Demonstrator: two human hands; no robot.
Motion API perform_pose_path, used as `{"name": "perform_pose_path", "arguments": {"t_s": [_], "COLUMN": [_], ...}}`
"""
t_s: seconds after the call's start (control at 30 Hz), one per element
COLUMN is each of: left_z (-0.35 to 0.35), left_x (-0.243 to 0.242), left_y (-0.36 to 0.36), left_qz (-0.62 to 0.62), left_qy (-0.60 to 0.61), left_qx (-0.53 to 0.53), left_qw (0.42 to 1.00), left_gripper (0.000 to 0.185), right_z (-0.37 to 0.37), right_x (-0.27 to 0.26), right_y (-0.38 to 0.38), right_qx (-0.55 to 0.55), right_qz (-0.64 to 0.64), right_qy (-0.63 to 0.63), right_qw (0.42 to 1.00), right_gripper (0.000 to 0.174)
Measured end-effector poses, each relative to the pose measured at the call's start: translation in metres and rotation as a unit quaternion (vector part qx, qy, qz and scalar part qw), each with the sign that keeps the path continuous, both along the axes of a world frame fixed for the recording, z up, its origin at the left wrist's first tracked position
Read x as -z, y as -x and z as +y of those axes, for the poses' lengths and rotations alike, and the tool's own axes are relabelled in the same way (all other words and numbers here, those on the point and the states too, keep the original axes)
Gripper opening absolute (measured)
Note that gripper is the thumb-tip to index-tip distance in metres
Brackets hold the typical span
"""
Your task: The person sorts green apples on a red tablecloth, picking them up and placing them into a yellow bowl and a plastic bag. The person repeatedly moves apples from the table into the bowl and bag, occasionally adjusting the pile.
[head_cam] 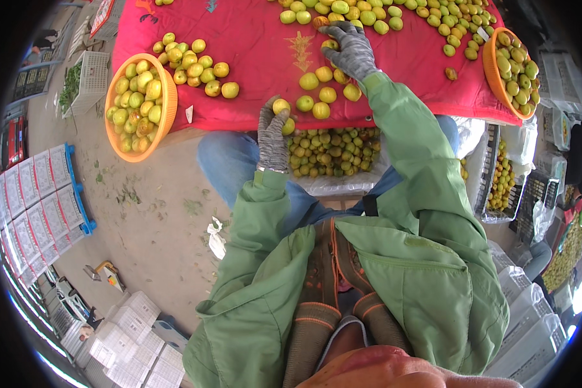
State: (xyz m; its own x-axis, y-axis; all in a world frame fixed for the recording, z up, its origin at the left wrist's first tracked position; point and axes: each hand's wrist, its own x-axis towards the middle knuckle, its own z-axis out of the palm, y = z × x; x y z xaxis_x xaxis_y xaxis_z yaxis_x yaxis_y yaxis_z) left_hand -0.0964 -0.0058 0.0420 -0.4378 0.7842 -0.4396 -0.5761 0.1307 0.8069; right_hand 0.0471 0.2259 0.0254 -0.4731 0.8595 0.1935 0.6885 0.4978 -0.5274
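Note:
My left hand [273,133], in a grey knit glove, holds yellow-green fruits [281,106] at the near edge of a table with a red cloth [262,58]. My right hand [351,48], gloved alike, reaches over the cloth, fingers spread, touching the fruits beside it; whether one is gripped under the palm is hidden. Loose round fruits [321,110] lie between my hands. A larger spread of them [367,18] covers the far side. Another group [194,69] lies left of my hands, next to an orange plastic basket [171,104] full of fruits.
A second orange basket [490,72] of fruits stands at the table's right edge. Below the near edge, between my knees, is a lined container of fruits [334,150]. Black crates [485,169] stand at the right. A white crate [94,82] with greens is at the left.

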Motion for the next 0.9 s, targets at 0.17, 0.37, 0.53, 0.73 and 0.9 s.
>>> {"name": "perform_pose_path", "arguments": {"t_s": [0.17, 0.37, 0.53, 0.73, 0.9], "left_z": [-0.001, -0.015, -0.035, -0.024, -0.023], "left_x": [0.002, 0.0, 0.012, 0.039, 0.047], "left_y": [-0.003, -0.008, -0.036, -0.061, -0.063], "left_qz": [-0.07, -0.08, -0.376, -0.501, -0.504], "left_qy": [-0.014, 0.059, 0.053, -0.025, -0.068], "left_qx": [-0.02, -0.023, 0.015, -0.004, 0.002], "left_qw": [0.997, 0.995, 0.925, 0.865, 0.861], "left_gripper": [0.029, 0.031, 0.046, 0.059, 0.056], "right_z": [0.01, 0.026, 0.014, -0.014, -0.033], "right_x": [-0.006, 0.024, 0.051, 0.056, 0.057], "right_y": [0.011, -0.026, -0.067, -0.079, -0.077], "right_qx": [0.013, -0.074, -0.114, -0.123, -0.086], "right_qz": [-0.153, -0.07, 0.332, 0.303, 0.332], "right_qy": [0.002, 0.016, 0.335, 0.356, 0.431], "right_qw": [0.988, 0.995, 0.874, 0.875, 0.835], "right_gripper": [0.043, 0.037, 0.029, 0.033, 0.041]}}
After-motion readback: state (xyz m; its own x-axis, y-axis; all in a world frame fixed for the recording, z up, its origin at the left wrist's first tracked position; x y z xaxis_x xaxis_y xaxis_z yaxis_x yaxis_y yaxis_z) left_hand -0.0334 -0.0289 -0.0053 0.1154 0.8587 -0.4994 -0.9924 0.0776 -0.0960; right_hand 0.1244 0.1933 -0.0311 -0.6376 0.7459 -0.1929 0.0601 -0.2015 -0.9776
